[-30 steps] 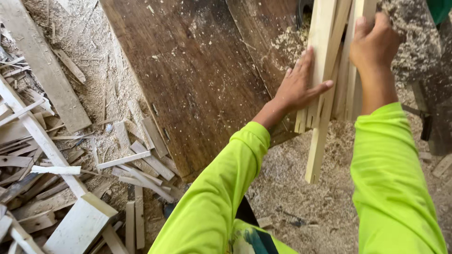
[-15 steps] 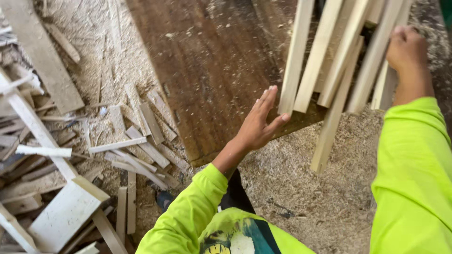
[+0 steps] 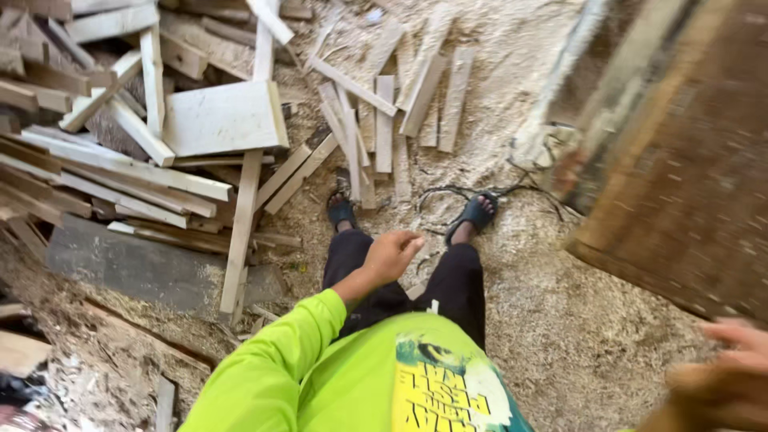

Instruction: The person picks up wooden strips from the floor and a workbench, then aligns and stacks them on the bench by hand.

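My left hand point(image 3: 392, 254) hangs in front of my thighs with its fingers loosely curled and nothing in it. At the bottom right corner my right hand point(image 3: 734, 362) is badly blurred. A brownish blurred shape lies just under it, and I cannot tell whether the hand grips it. The dark wooden tabletop point(image 3: 688, 160) fills the upper right, tilted in view and blurred. The pale wooden strips from the earlier frames are out of view. I look down on my black trousers and my two feet in black sandals point(image 3: 475, 213).
A heap of pale offcuts, boards and strips point(image 3: 160, 152) covers the left and top. Short slats point(image 3: 400, 112) lie fanned ahead of my feet. Sawdust covers the floor, and a dark cable point(image 3: 448, 192) curls by my right foot.
The view has swung down from the tabletop to my feet. My left hand has left the strips and dropped to my thighs. My right hand has come down to the bottom right.
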